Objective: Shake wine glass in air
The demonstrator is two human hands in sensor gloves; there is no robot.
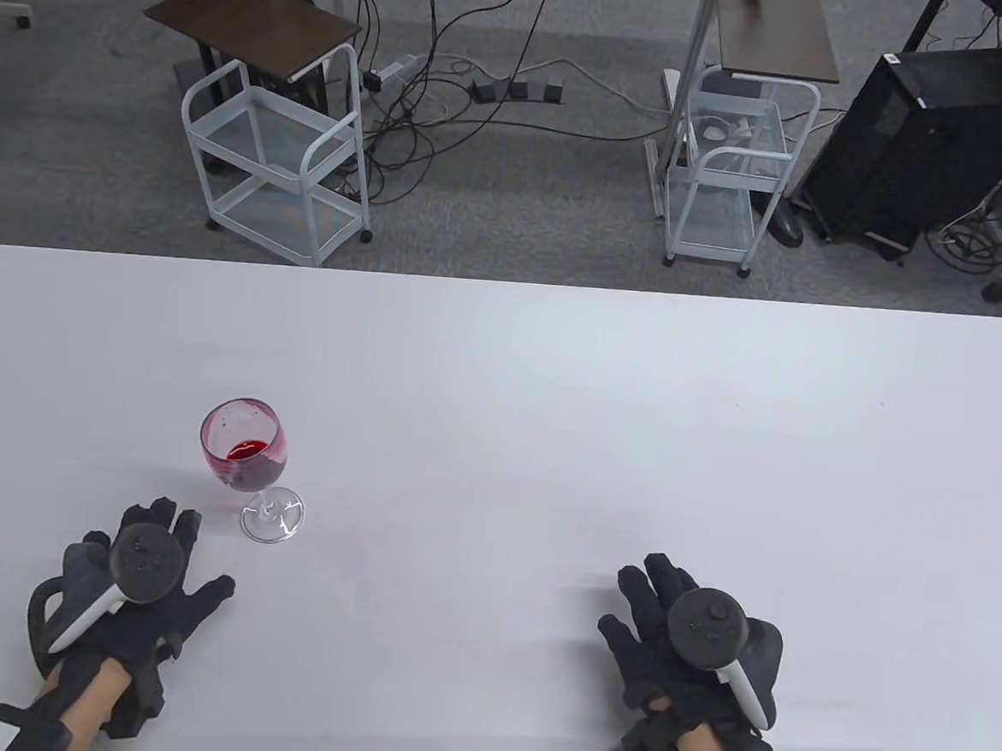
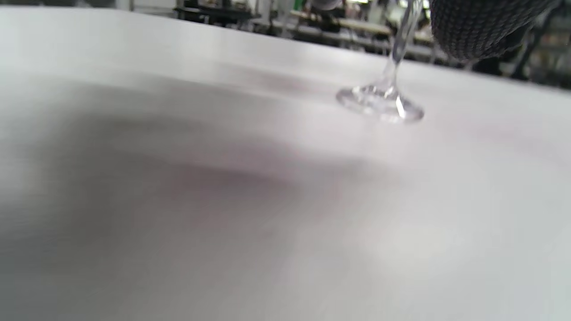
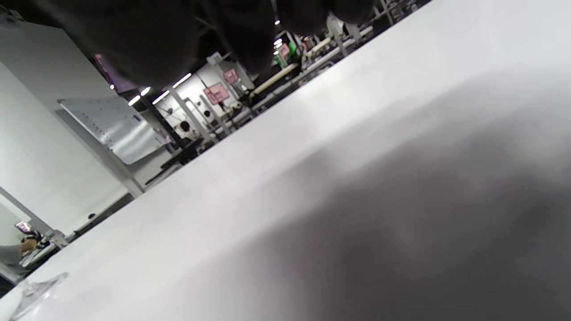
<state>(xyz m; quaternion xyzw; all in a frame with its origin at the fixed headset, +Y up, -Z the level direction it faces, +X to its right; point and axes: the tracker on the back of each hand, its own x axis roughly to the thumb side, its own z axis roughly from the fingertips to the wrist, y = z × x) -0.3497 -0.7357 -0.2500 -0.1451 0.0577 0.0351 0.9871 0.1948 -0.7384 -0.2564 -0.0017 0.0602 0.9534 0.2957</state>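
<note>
I've got the wine glass (image 1: 248, 461) standing upright on the white table (image 1: 552, 379), front-left area, w/ a bit of red wine in the bowl. Its foot (image 2: 380, 101) sits flat on the tabletop in the left wrist view, so nothing's lifted yet. My left hand (image 1: 138, 590) lies flat, fingers spread wide, palm down, just beside the foot but apart from it, holding nothing. My right hand (image 1: 692, 655) rests well apart on the right side, fingers loosely splayed, also empty. I'd judge we're at the reach step, pre-grasp. Next move calls for the left hand to close around the stem, lift straight up, then shake gently enough that the wine doesn't slosh over the rim.
</note>
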